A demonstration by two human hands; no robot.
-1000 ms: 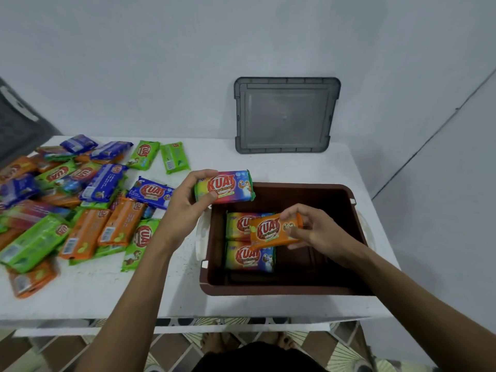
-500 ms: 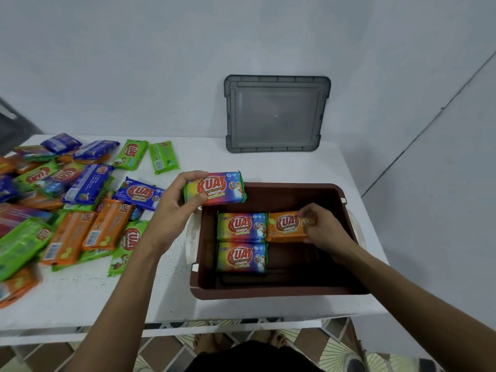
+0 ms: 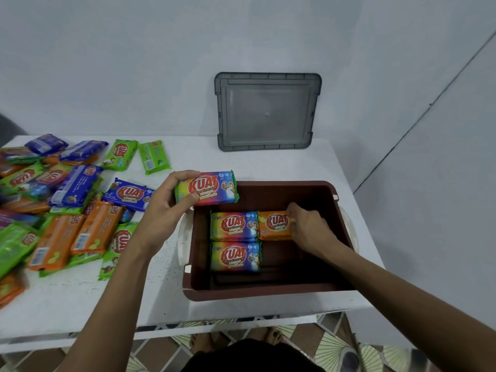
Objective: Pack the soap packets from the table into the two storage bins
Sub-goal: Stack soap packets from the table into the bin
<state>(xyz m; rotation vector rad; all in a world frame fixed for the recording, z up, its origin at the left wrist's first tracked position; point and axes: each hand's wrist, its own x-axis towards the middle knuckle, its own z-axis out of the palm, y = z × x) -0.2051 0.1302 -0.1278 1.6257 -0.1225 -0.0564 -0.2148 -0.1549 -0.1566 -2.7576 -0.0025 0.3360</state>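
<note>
A brown storage bin (image 3: pixel 268 292) stands on the white table (image 3: pixel 107 299) in front of me. Two rainbow-coloured soap packets (image 3: pixel 234 226) (image 3: pixel 235 256) lie flat inside it, one behind the other. Beside the rear one lies an orange soap packet (image 3: pixel 273 224), and my right hand (image 3: pixel 308 229) rests on its right end with the fingers curled over it. My left hand (image 3: pixel 169 208) holds another rainbow soap packet (image 3: pixel 208 187) just over the bin's far left corner. A heap of orange, green and blue soap packets (image 3: pixel 61 200) covers the table's left side.
A grey bin lid (image 3: pixel 267 111) leans against the wall behind the brown bin. The table's right edge runs close to the bin, with a wall beyond. A dark object shows at the far left edge. My feet stand on patterned tiles below the table.
My right hand has carried the orange packet down from mid-air and laid it on the bin floor beside the rear rainbow packet. My left hand has stayed over the bin's corner with its packet.
</note>
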